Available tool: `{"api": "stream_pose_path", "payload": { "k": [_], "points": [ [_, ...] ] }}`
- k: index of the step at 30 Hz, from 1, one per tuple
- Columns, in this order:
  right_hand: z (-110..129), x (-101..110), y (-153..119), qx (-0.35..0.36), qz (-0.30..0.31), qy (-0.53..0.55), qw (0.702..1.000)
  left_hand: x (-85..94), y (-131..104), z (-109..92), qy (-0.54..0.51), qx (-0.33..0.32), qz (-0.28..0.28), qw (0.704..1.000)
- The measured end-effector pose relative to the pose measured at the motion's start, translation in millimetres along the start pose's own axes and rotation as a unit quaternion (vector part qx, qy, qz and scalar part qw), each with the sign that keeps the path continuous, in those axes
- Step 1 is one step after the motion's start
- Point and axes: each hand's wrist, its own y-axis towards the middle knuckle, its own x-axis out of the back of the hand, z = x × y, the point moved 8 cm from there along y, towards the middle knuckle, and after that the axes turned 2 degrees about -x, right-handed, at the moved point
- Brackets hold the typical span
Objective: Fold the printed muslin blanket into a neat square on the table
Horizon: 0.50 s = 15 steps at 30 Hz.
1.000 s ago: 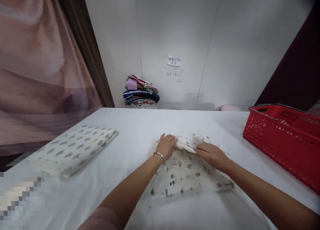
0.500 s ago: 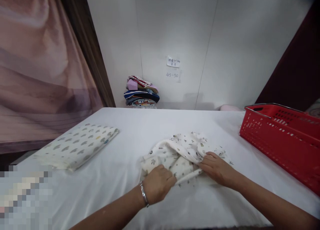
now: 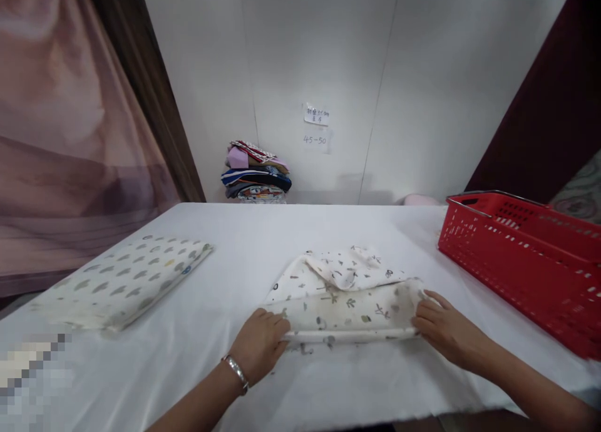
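Moved left hand [image 3: 260, 345] and right hand [image 3: 444, 327] farther apart, pinching leafy cloth [image 3: 345, 313] on white table [image 3: 253, 231] by its eight and four o'clock ends, good holds for likely soft, light, floppy stuff.

A pale grey wall [image 3: 310, 50] is rising behind the white-covered table [image 3: 244, 225], with two thin seams running down it. Two paper notices are hanging near its middle, the upper one [image 3: 317, 115] bearing handwriting and the lower one [image 3: 315, 141] reading "45-50". At left, a pinkish drape [image 3: 42, 138] is falling beside a dark brown strip [image 3: 136, 75]; at right, a maroon surface [image 3: 526, 113] is slanting downward. Soft light is lending the wall a faint sheen.
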Motion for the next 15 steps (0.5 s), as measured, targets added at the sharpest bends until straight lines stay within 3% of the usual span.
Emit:
{"api": "stream_pose_path", "payload": {
  "k": [3,7,9,12,14,15],
  "points": [
    [-22,-3,-3,-0.052,0.011,-0.003,0.999,24.3,-8,7,0.014,0.003,-0.038,0.999],
    [-23,5,-6,-0.036,-0.003,0.042,0.998,54.6,-27,26,0.020,0.045,-0.110,0.993],
    [-29,3,-8,-0.069,-0.012,0.059,0.996,42.6,-33,36,-0.008,0.073,-0.058,0.996],
    [-48,-17,-2,-0.120,0.059,0.130,0.983,7.4,-23,44,-0.056,0.081,0.089,0.991],
    [-66,-20,20,-0.135,0.086,0.200,0.967,8.0,4,57,-0.032,0.102,0.123,0.987],
    [-80,-13,38,-0.145,0.067,0.229,0.960,22.8,25,66,-0.006,0.111,0.101,0.989]
  ]
}}
